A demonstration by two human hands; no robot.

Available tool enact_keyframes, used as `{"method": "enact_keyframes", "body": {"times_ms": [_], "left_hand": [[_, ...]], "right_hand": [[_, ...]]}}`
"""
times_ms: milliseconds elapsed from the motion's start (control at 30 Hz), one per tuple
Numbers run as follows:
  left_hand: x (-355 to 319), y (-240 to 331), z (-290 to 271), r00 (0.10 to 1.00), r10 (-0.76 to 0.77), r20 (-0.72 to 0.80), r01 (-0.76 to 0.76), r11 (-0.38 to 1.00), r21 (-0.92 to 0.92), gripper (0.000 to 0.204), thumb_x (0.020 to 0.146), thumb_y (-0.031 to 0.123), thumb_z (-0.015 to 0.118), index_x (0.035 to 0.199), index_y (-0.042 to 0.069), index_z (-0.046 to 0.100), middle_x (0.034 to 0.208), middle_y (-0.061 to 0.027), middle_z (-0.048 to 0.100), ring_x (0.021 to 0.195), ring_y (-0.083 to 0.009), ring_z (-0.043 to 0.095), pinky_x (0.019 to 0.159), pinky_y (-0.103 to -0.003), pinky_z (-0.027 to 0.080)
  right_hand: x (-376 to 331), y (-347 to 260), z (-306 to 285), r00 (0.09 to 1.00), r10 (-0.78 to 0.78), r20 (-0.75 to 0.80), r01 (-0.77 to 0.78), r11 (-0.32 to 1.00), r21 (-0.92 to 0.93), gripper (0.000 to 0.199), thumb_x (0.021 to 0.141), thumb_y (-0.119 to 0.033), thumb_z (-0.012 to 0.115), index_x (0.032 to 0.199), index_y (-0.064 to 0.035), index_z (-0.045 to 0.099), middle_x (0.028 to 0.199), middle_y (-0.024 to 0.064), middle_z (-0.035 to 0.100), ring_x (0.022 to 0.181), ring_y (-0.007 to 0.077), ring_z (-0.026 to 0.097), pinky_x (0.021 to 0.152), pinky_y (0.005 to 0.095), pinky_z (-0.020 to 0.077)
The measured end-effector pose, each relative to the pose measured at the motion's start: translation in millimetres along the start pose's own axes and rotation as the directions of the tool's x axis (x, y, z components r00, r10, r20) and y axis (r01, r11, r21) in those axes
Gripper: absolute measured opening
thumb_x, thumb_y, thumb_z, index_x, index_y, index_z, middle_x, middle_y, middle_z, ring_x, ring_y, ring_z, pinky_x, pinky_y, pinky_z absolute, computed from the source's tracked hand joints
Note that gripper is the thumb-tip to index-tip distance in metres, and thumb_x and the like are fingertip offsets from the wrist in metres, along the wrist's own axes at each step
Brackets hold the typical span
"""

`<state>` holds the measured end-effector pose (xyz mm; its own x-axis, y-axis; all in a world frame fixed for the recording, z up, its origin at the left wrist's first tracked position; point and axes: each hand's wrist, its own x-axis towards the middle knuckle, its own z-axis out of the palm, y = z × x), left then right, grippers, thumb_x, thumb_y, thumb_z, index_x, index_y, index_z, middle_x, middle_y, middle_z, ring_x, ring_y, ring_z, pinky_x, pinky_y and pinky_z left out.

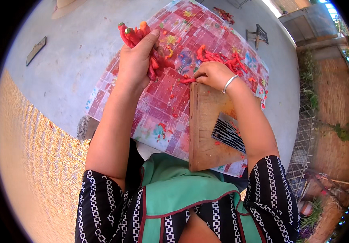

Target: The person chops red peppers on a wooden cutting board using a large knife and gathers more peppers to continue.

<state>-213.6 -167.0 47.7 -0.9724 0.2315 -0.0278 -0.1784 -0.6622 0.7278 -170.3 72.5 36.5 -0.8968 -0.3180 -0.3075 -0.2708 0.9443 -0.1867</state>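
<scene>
Green apron (182, 196) foremost, the left hand (136, 60) clutches red peppers (132, 37); the right hand (214, 75) pinches another pepper (187, 81).

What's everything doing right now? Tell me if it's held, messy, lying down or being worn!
Left hand: closed around peppers
Bunch of red peppers: held
Right hand: curled, fingertips at a pepper; grip unclear
Single red pepper: at those fingertips
Red pepper pile: loose on the tablecloth
Tablecloth: spread, messy with red bits
Striped rectangular thing: lying on the wooden board
Bracelet: worn
Green apron: worn
</scene>
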Motion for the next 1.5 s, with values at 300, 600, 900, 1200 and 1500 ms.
{"method": "enact_keyframes", "body": {"times_ms": [300,600,900,1200,1500], "left_hand": [[-10,13,2,0.996,-0.034,0.085,0.014,0.973,0.23,0.017,0.084,0.011,0.066,0.076,0.004,0.053,0.065,-0.0025,0.051,0.054,-0.0104,0.049,0.05,-0.031,0.052],[-7,-14,-2,0.983,-0.177,-0.045,0.179,0.983,0.047,0.013,0.087,0.01,0.062,0.096,0.002,0.059,0.085,-0.0094,0.065,0.065,-0.0128,0.059,0.057,-0.025,0.047],[-12,-32,-8,0.833,-0.347,0.431,0.493,0.819,-0.294,0.036,0.091,0.012,0.051,0.123,-0.004,0.051,0.112,-0.016,0.062,0.1,-0.0233,0.064,0.088,-0.036,0.053],[-22,-20,5,0.82,-0.299,0.488,0.359,0.933,-0.03,0.045,0.086,0.014,0.058,0.125,-0.008,0.051,0.119,-0.0149,0.06,0.107,-0.0199,0.059,0.089,-0.034,0.05],[-3,-9,-7,0.967,-0.121,0.226,0.151,0.981,-0.12,0.009,0.086,0.01,0.061,0.088,0.002,0.058,0.078,-0.0058,0.059,0.071,-0.0156,0.057,0.071,-0.032,0.05]], "right_hand": [[18,26,-41,0.872,0.376,-0.315,-0.36,0.927,0.108,0.018,0.084,-0.02,0.06,0.093,-0.0063,0.067,0.09,0.0155,0.068,0.089,0.0314,0.065,0.08,0.0418,0.0493],[43,6,-8,0.856,0.399,-0.329,-0.397,0.915,0.077,0.026,0.084,-0.028,0.063,0.092,-0.0038,0.067,0.094,0.018,0.067,0.09,0.0348,0.064,0.079,0.0436,0.0497],[-6,-72,-38,0.988,0.072,-0.14,0.117,0.26,0.959,0.021,0.09,-0.021,0.064,0.095,-0.0011,0.067,0.08,-0.0018,0.063,0.072,0.0074,0.056,0.065,0.0244,0.0456],[-22,-65,-56,0.997,-0.005,0.075,-0.071,0.276,0.959,0.024,0.091,-0.02,0.062,0.103,-0.0005,0.066,0.09,0.0021,0.065,0.079,0.0069,0.058,0.068,0.0233,0.0459],[-21,18,11,0.935,0.305,-0.182,-0.327,0.939,-0.104,0.022,0.076,-0.027,0.07,0.091,-0.0114,0.07,0.102,0.0116,0.06,0.097,0.0291,0.061,0.084,0.0396,0.0491]]}}
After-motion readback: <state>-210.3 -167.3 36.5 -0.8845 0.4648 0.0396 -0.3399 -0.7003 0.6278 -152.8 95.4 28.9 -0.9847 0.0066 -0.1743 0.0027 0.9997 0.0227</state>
